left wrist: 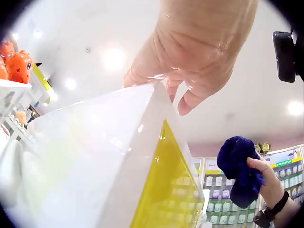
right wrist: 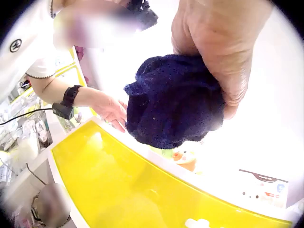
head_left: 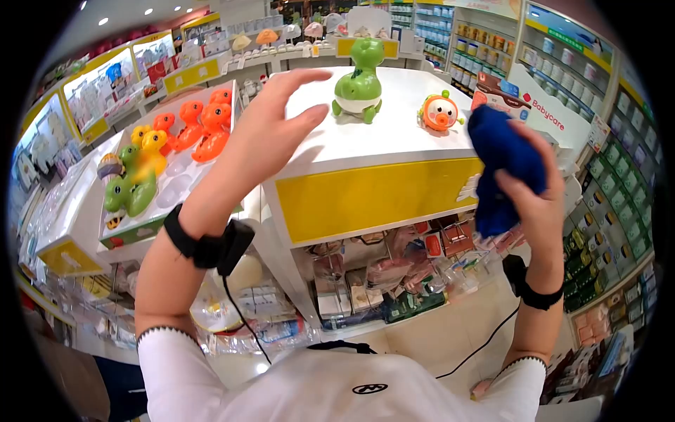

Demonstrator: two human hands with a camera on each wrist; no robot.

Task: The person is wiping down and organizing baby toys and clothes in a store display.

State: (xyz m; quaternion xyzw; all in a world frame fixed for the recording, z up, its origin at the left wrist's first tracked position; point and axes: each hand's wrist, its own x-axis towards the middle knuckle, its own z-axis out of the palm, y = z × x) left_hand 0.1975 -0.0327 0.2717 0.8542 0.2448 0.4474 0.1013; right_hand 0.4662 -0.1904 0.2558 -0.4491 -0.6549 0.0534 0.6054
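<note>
A dark blue cloth (head_left: 500,165) is bunched in my right hand (head_left: 538,179), the thumb and fingers curled round it; it hangs beyond the counter's front edge at the right. In the right wrist view the cloth (right wrist: 173,102) fills the middle, below my right hand (right wrist: 221,52). My left hand (head_left: 281,126) is held over the counter's left part, thumb and fingers apart, holding nothing. Just right of its fingertips a green dinosaur toy (head_left: 358,86) stands upright on the white counter (head_left: 316,151). The left wrist view shows my left hand (left wrist: 194,52) above the counter's corner.
An orange round toy (head_left: 440,112) stands on the counter's right part, with a box (head_left: 500,95) behind it. At the left, a display tray (head_left: 151,214) holds several green, yellow and orange toys. Packaged goods (head_left: 394,271) hang below the counter. A cable (head_left: 242,316) runs down from my left wrist.
</note>
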